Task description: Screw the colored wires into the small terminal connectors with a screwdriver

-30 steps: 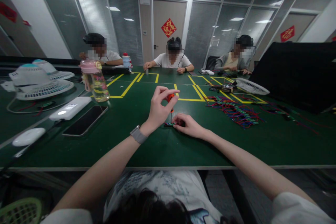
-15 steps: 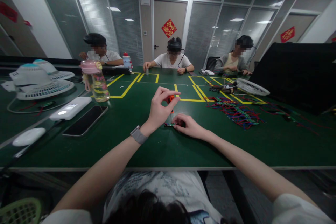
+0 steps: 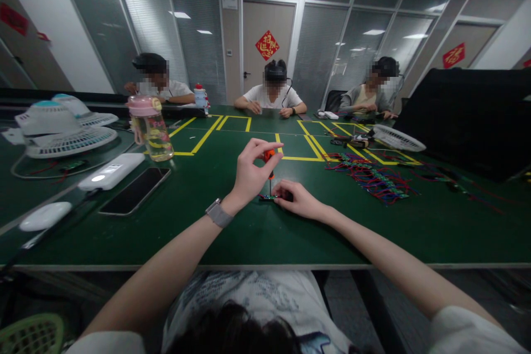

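My left hand point(image 3: 254, 170), a grey-banded watch at its wrist, is closed on the handle of an upright screwdriver point(image 3: 269, 156). The handle is orange and black, partly covered by my fingers. Its thin shaft points down onto a small green circuit board point(image 3: 267, 198) lying on the table. My right hand point(image 3: 299, 199) rests on the tabletop just right of the shaft, its fingertips closed on the board's right end. Where the screwdriver's tip meets the board is too small to make out.
Wired circuit boards point(image 3: 373, 177) lie in a row at right, near a black monitor-like panel point(image 3: 464, 121). At left are a phone point(image 3: 136, 191), white power bank point(image 3: 111, 171), water bottle point(image 3: 151, 130) and white fans point(image 3: 70, 130). Several people sit across the green table point(image 3: 199, 232).
My left hand and the screwdriver handle have shifted only slightly; my right hand stays on the board. Across the table, the middle person's hand has moved rightward, toward their other hand.
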A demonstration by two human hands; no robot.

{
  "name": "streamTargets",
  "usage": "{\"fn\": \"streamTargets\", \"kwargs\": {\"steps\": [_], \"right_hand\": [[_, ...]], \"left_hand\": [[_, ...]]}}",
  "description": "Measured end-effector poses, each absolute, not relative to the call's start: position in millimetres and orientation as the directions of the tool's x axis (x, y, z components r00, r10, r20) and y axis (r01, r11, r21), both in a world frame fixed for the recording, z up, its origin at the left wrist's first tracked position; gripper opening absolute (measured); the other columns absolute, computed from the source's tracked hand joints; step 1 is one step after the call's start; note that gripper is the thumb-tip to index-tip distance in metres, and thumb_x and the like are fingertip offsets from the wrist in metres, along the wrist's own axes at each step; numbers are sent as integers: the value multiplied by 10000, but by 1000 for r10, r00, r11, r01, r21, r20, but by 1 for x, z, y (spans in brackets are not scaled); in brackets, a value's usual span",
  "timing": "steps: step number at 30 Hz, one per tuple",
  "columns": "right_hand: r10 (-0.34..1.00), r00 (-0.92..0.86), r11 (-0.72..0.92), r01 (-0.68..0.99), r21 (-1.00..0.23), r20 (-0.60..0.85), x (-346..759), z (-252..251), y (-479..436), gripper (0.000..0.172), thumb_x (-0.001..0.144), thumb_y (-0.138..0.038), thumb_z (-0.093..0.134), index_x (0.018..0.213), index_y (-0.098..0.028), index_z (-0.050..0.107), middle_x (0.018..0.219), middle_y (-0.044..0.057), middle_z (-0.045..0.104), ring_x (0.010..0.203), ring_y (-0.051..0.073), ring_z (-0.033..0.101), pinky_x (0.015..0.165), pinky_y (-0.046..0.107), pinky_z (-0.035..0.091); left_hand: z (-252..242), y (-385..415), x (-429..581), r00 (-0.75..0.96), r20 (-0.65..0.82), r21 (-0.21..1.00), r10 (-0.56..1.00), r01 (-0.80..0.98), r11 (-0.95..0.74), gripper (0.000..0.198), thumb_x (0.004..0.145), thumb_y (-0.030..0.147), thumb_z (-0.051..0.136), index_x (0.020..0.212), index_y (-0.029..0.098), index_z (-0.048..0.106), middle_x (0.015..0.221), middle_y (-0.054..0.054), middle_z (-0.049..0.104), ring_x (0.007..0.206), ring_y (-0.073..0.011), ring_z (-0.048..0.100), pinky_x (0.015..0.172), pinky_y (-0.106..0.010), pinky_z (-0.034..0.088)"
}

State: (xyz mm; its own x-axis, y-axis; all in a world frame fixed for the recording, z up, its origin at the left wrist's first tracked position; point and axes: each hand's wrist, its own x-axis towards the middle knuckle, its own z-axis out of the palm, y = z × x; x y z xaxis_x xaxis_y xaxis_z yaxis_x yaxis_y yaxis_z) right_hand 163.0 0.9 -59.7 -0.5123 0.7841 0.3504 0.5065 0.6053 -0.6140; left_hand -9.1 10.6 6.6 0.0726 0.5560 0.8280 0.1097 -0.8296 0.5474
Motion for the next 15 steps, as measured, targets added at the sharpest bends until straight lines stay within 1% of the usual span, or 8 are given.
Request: {"fn": "streamTargets", "kwargs": {"steps": [1,3,6,8,10,11,13,15], "right_hand": [[783,-513,606,506,-613,351,163,-60,1,87,796,-141,598,878,-166,607,750,-6,557,639,111,498,601,236,420],[782,-515,608,504,-614,351,163,-60,1,85,798,-143,596,880,-165,607,745,-8,551,634,110,496,599,236,420],[780,-518,609,499,-617,351,163,-60,1,87,802,-149,594,886,-167,607,749,-9,548,634,109,494,602,237,422],[782,-518,606,498,-620,348,163,-60,0,88,802,-150,594,887,-167,607,754,-7,552,637,110,495,604,238,423],[784,-515,602,500,-622,345,163,-59,0,89,800,-148,595,887,-165,606,752,-7,553,637,111,496,603,238,422],[785,-515,601,500,-623,344,163,-59,0,90,799,-147,596,887,-164,605,750,-7,552,638,111,496,602,237,421],[784,-516,602,500,-622,344,163,-59,0,91,798,-147,598,887,-163,605,751,-7,551,640,111,496,602,236,421],[781,-518,607,500,-618,348,164,-60,1,89,798,-148,599,886,-162,607,755,-6,549,642,111,496,604,236,421]], "left_hand": [[7,11,-10,71,832,539,549,128,-833,178,832,264,651,992,229,722,940,-38,589,834,-124,599,707,-227,526],[7,11,-10,85,828,542,554,128,-830,200,877,263,586,1026,235,716,989,-50,584,883,-130,602,743,-234,529],[5,13,-10,131,793,596,595,33,-802,299,945,250,445,1151,244,662,1133,-68,618,995,-150,618,798,-261,545],[3,13,-9,144,756,650,638,-50,-759,328,954,267,427,1220,230,615,1195,-80,628,972,-154,644,780,-275,567],[3,13,-7,130,727,686,675,-92,-721,339,941,289,462,1242,204,594,1180,-95,648,901,-150,665,744,-277,580],[3,13,-7,119,722,691,682,-86,-717,335,928,292,493,1231,195,599,1150,-96,662,873,-147,668,734,-272,579],[4,13,-7,100,738,673,667,-30,-739,299,895,283,557,1169,195,635,1068,-79,677,850,-142,659,715,-250,566],[5,12,-8,91,773,626,628,52,-778,241,862,272,610,1086,210,674,982,-53,658,848,-137,638,694,-228,544]]}}
